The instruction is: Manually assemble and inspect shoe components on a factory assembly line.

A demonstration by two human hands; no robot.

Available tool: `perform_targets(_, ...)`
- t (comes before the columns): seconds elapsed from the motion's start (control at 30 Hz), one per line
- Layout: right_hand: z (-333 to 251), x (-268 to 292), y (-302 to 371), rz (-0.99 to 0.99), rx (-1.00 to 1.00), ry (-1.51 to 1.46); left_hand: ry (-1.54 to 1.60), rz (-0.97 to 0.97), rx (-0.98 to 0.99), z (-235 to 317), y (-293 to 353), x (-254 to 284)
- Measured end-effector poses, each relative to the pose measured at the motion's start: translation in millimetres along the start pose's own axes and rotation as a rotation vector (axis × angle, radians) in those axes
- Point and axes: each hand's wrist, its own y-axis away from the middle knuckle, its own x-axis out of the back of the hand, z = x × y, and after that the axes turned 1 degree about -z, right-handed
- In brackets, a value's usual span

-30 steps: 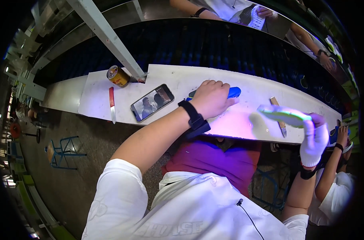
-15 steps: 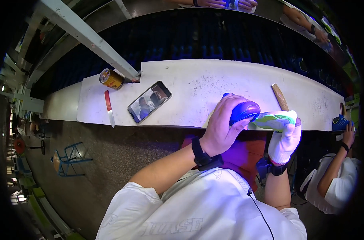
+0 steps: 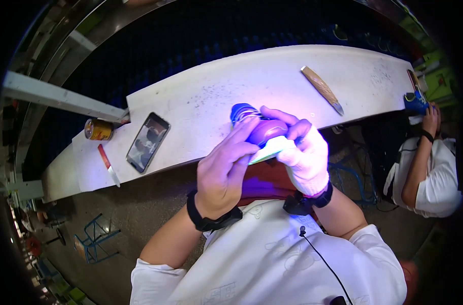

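A blue shoe (image 3: 268, 131) with a smooth rounded toe and laces is gripped at the near edge of the bench, its toe toward me. Against the toe's underside lies a pale green and white shoe sole (image 3: 273, 147), washed out by bright violet light. My bare left hand (image 3: 222, 170) wraps the left side of the shoe, fingers on the upper and on the sole's edge. On the other side my right hand (image 3: 309, 158), in a white glove with bare fingertips, pinches sole and toe together. The rest of the sole is hidden by the hands.
On the white bench (image 3: 206, 122) lie a wooden-handled knife (image 3: 320, 87), a phone (image 3: 148, 142) and a red-handled knife (image 3: 107, 164). A can (image 3: 98, 130) stands by a pale metal post (image 3: 64, 96). At right, a co-worker's hand (image 3: 431, 122) touches another blue shoe (image 3: 415, 103).
The sole, earlier held beside the shoe in my gloved right hand, now sits against the toe. Both hands have come together around the shoe. The view has shifted and turned.
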Motion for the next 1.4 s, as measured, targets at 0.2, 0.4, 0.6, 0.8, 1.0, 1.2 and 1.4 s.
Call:
perform_targets(0.2,6,-9,9,0.002,0.044,0.080,0.315,0.199,0.109,4,31,-31)
perform_targets(0.4,14,-6,19,-0.026,0.156,0.130,0.385,0.245,0.158,5,39,-38)
perform_targets(0.6,16,0,21,-0.070,0.210,0.228,0.318,0.193,0.160,5,47,-33)
perform_targets(0.8,9,10,21,-0.185,0.182,0.421,0.311,0.199,0.152,11,40,-24)
perform_targets(1.0,-14,2,6,-0.222,0.112,0.784,-0.116,-0.057,0.233,25,16,3)
perform_targets(1.2,33,18,8,-0.246,0.419,1.015,0.078,0.125,0.274,24,19,14)
perform_targets(1.4,50,18,-7,-0.337,0.618,1.038,-0.185,-0.283,0.098,15,-5,49)
